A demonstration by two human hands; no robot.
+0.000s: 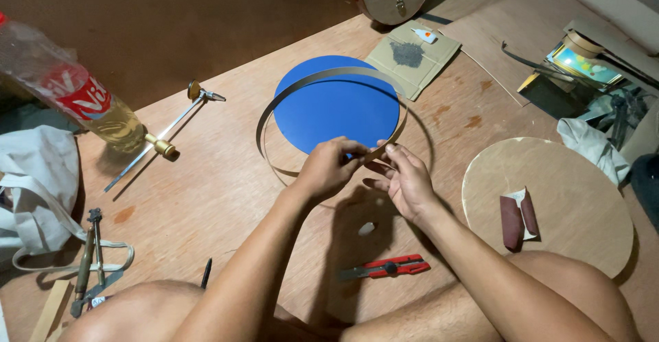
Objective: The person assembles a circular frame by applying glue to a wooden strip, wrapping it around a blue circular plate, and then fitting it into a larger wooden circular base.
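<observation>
We have both hands together on the thin wood strip hoop (322, 77): left hand (328, 169) and right hand (406, 180) pinch its near edge where the ends meet. The hoop rings the blue disc (336, 105) on the plywood floor (220, 177). Red utility knife (388, 267) lies near our knees.

Plywood floor (226, 198) — dark brown wall (171, 19)

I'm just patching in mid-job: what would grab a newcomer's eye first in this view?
The blue disc at centre, ringed by a thin strip bent into a hoop, whose ends the left hand and right hand pinch together at its near edge. Next, the round board at right, with folded sandpaper on it.
</observation>
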